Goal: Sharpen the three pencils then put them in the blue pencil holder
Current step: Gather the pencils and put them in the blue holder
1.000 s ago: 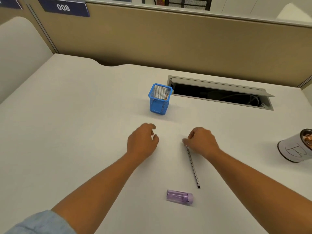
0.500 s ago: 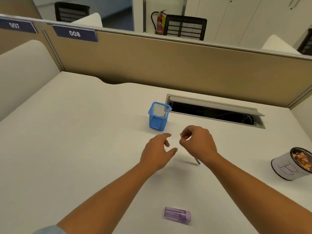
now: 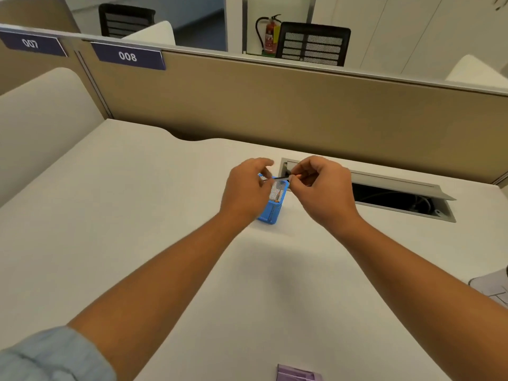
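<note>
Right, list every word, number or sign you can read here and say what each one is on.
"007" on the dark blue plate at the far left of the partition top.
"008" on the dark blue plate beside it.
Drawn mark on the white container at the right edge: cut off, unreadable.
Fire extinguisher label: too small to read.

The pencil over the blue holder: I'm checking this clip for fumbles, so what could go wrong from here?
1. The pencil lies nearly level across the blue pencil holder; released untilted, it may rest on the rim or roll off.
2. The left hand crowds the light holder and could tip it.
3. The open cable slot sits just behind; a dropped pencil might fall in.
</note>
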Tool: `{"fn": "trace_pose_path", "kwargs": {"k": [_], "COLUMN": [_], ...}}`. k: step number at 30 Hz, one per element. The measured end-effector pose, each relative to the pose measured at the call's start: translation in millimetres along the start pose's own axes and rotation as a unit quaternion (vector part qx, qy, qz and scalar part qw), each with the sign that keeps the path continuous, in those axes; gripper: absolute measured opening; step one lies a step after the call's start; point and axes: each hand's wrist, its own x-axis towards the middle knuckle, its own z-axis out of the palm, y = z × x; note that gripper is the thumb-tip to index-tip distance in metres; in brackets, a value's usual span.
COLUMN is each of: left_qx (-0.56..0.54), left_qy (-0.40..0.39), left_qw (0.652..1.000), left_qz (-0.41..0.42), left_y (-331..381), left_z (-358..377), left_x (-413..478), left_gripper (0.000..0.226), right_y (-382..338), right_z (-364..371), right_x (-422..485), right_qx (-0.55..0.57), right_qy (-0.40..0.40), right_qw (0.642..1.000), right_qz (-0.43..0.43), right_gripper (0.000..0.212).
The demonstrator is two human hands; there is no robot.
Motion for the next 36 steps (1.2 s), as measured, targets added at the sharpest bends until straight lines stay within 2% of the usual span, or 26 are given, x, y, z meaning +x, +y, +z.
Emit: {"fn": "trace_pose_path", "kwargs": {"k": [3, 7, 16, 22, 28, 36], "left_qx": [-0.022, -0.021, -0.068, -0.080, -0.073, -0.055], "left_qy": [0.067, 0.053, 0.041, 0.039, 0.040, 0.047], "left_qw": [0.993, 0.986, 0.984, 0.981, 0.985, 0.982], "left_qz": [-0.093, -0.154, -0.162, -0.174, -0.152, -0.174], "left_y": [-25, -52, -59, -59, -58, -63], "left_z": [11, 27, 47, 51, 56, 53], "left_x": [-16, -38, -45, -39, -38, -46], "left_gripper": [0.038, 0.046, 0.045, 0.054, 0.047, 0.058], "right_y": [12, 24, 42, 49, 51, 59], "right_z": [14, 33, 61, 63, 66, 63], "right_x": [4, 4, 5, 3, -1, -25], "right_qx": [-0.028, -0.050, -0.082, -0.099, -0.098, -0.059], "right_qy": [-0.018, -0.044, -0.105, -0.102, -0.112, -0.086], "right_qw": [0.999, 0.997, 0.989, 0.988, 0.987, 0.986], "right_qz": [0.020, 0.036, 0.058, 0.064, 0.063, 0.132], "right_gripper": [0.007, 0.005, 0.017, 0.017, 0.021, 0.057]}}
